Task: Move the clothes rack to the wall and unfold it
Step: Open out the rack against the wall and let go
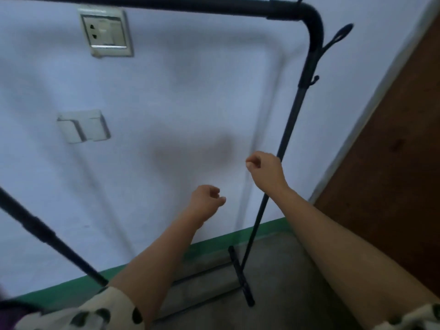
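The black metal clothes rack (289,129) stands close against the white wall (181,91). Its top bar runs across the top of the view and bends down at the right into an upright with small hooks. Its foot bar (240,275) rests on the grey floor. A second black pole (45,236) slants across the lower left. My right hand (266,170) hovers just left of the right upright, fingers loosely curled, holding nothing. My left hand (206,201) is lower and further left, also loosely curled and empty.
A wall socket (107,32) and a small white wall bracket (83,126) sit at the left on the wall. A green skirting strip (214,241) runs along the wall's base. A brown wooden door or panel (392,151) fills the right side.
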